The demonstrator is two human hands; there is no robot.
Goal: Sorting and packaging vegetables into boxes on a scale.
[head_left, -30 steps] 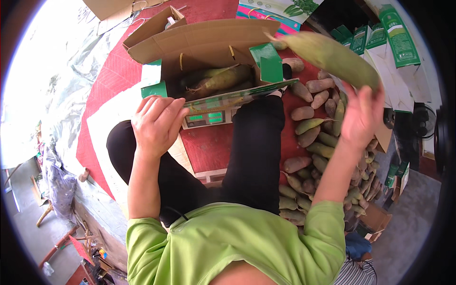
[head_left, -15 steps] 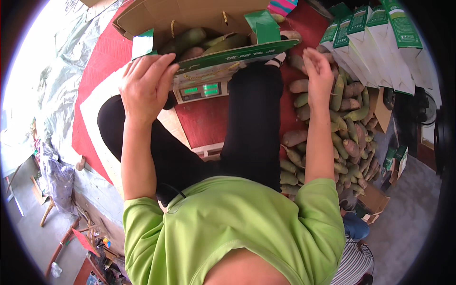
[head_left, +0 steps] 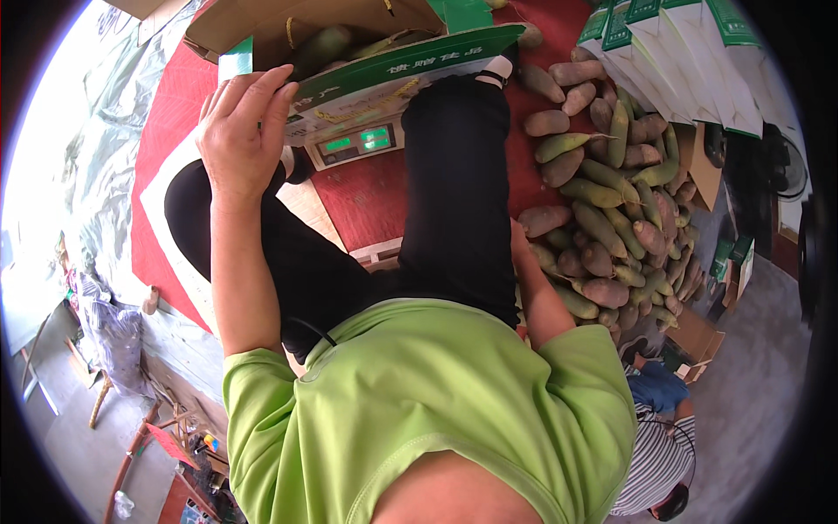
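1 second ago the right hand (head_left: 518, 240) hoists a long green radish; now it's down behind the right thigh (head_left: 463, 175), mostly hidden, and what it grasps I cannot tell! That lift looks finished. Up top, the left hand (head_left: 240, 127) lies at the near-left corner of the box (head_left: 375, 70), grip unclear. Radishes (head_left: 323, 51) sit inside, and a heap (head_left: 599, 229) crowds the red mat's (head_left: 358, 201) right edge.

Bright light upper L, plastic sheet (head_left: 105, 148) blown out; fisheye-bent, blk corners.
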